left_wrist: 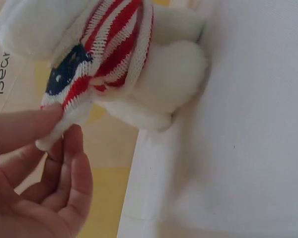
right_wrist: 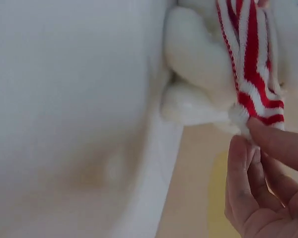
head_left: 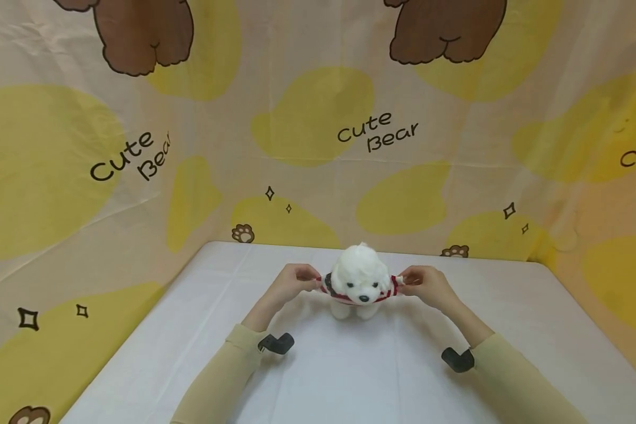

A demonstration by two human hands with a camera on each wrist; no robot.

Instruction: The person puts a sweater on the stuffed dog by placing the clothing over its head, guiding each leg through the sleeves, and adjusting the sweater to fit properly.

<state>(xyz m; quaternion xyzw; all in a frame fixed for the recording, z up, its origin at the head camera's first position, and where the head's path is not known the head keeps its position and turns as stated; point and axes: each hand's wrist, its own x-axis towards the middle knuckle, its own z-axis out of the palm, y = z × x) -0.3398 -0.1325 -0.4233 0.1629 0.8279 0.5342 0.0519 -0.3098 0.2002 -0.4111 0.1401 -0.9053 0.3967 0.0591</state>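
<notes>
A white plush dog (head_left: 360, 271) stands upright on the white table, facing the head camera. A red-and-white striped knit sweater (left_wrist: 116, 44) with a navy patch lies around its body below the head. On the dog's one side my left hand (head_left: 295, 278) pinches the white end of the sweater's sleeve (left_wrist: 74, 89) between thumb and fingers. Across from it, my right hand (head_left: 424, 284) pinches the other striped sleeve (right_wrist: 263, 101) near its fluffy white tip. Both sleeves are held out sideways. White legs (right_wrist: 196, 49) of the dog show beneath the knit.
The white table (head_left: 344, 371) spreads out in front of the dog. Behind it and along both sides hangs a cream-and-yellow printed curtain (head_left: 312, 118). A black wrist mount (head_left: 277, 343) sits at the left cuff, another black mount (head_left: 458, 359) at the right.
</notes>
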